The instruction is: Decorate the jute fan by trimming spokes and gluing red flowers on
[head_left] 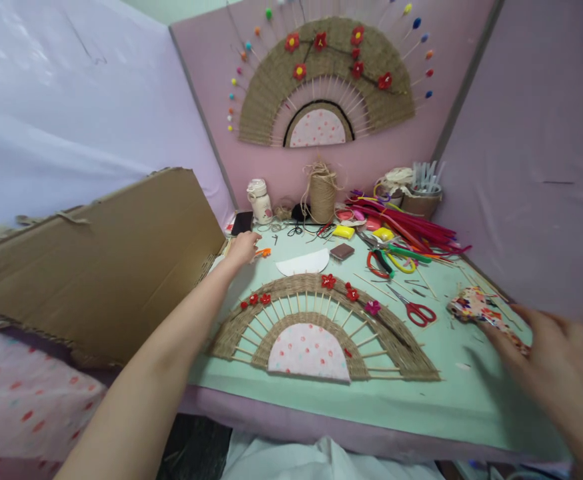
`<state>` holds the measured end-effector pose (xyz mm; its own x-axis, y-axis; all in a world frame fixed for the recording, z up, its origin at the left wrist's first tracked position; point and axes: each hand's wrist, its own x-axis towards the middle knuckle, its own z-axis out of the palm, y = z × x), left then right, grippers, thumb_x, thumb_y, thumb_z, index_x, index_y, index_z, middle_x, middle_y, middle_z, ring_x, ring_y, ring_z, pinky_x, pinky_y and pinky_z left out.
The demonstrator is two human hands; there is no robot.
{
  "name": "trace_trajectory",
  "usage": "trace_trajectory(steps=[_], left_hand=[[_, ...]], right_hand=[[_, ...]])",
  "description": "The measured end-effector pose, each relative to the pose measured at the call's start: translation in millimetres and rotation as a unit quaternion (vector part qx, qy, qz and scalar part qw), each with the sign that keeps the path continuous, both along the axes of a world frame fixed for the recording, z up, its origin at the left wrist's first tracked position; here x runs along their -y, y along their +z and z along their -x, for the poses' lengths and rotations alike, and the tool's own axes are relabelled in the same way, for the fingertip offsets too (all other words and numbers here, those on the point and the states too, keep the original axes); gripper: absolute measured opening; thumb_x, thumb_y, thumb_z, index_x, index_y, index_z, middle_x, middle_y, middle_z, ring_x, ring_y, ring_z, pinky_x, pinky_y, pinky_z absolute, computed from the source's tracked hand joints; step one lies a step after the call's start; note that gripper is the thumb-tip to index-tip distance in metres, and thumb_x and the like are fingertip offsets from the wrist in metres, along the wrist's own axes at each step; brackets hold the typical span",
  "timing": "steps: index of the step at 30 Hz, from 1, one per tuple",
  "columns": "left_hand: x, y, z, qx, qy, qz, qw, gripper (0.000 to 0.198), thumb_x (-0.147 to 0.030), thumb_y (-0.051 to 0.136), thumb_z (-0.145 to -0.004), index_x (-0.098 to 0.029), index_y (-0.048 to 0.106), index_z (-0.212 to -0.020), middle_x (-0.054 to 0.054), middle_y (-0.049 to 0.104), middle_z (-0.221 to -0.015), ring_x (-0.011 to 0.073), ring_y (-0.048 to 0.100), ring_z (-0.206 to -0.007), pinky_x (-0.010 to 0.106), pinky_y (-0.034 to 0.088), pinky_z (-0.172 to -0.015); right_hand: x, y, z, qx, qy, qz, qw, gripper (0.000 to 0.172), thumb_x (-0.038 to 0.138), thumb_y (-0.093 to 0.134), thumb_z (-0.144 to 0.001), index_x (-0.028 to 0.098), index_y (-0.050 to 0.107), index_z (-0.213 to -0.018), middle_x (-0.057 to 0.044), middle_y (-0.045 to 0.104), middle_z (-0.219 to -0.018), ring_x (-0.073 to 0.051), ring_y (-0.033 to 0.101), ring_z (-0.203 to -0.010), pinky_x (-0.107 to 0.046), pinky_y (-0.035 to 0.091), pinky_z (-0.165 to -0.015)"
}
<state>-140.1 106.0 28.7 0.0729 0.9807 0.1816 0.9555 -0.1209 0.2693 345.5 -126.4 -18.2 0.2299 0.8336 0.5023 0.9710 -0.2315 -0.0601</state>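
Observation:
My right hand is closed around the handle of a floral-patterned glue gun, held over the right side of the table. My left hand reaches to the back left, its fingers curled together. Just beside those fingertips is a small orange object; whether they grip it I cannot tell. Between my arms lies a woven twine fan with stick ribs, red felt flowers, a magenta flower and a dotted pink half-circle. Behind it rests a white half-circle.
Red-handled scissors, pliers and a brown block lie behind the fan. A twine spool, white bottle and red pipe cleaners line the back. Cardboard stands left; a finished-looking fan hangs on the wall.

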Motion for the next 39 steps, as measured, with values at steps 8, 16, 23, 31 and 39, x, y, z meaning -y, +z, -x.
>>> trace_trajectory(steps=[8,16,23,31,39], left_hand=[[-3.4,-11.5,-19.3,0.178,0.021,0.011,0.984,0.012,-0.018,0.071,-0.067,-0.014,0.071,-0.078,0.012,0.071,-0.086,0.0260,0.061,-0.091,0.036,0.043,-0.085],[52.7,31.6,-37.8,0.594,-0.005,0.087,0.800,0.025,-0.016,0.075,-0.065,-0.016,0.067,-0.088,0.001,0.065,-0.075,0.0075,0.055,-0.060,0.020,0.042,-0.057],[159.1,18.6,-75.7,0.802,-0.031,0.207,0.559,0.025,-0.010,0.079,-0.059,-0.016,0.064,-0.079,0.000,0.063,-0.073,0.0089,0.058,-0.065,0.020,0.045,-0.059],[221.5,-20.2,-122.3,0.829,-0.023,0.245,0.501,0.029,-0.014,0.082,-0.059,-0.015,0.067,-0.083,0.000,0.062,-0.072,0.0078,0.054,-0.061,0.020,0.042,-0.058],[238.8,-22.6,-134.8,0.834,0.017,0.159,0.529,0.027,-0.019,0.083,-0.059,-0.016,0.069,-0.083,0.001,0.064,-0.079,0.0081,0.055,-0.068,0.019,0.042,-0.063]], right_hand=[[-4.9,27.9,43.8,-0.090,0.164,-0.135,0.973,0.055,0.056,0.039,-0.091,0.011,0.064,-0.110,-0.021,0.061,-0.108,-0.033,0.056,-0.103,-0.046,0.046,-0.088],[-10.3,42.6,98.4,-0.172,0.289,-0.147,0.930,0.030,0.041,0.050,-0.091,0.020,0.060,-0.110,-0.012,0.059,-0.108,-0.026,0.058,-0.100,-0.042,0.047,-0.086],[-13.4,45.5,170.6,-0.258,0.427,-0.055,0.865,0.020,0.030,0.054,-0.091,0.023,0.058,-0.110,-0.008,0.061,-0.111,-0.023,0.057,-0.105,-0.040,0.046,-0.088],[-9.2,37.1,210.9,-0.336,0.488,-0.054,0.804,0.020,0.018,0.063,-0.084,0.022,0.056,-0.103,-0.007,0.060,-0.105,-0.020,0.057,-0.102,-0.036,0.048,-0.086],[-2.2,26.4,212.0,-0.307,0.491,-0.130,0.805,0.011,0.014,0.061,-0.085,0.021,0.064,-0.092,-0.006,0.058,-0.089,-0.018,0.057,-0.084,-0.033,0.050,-0.072]])
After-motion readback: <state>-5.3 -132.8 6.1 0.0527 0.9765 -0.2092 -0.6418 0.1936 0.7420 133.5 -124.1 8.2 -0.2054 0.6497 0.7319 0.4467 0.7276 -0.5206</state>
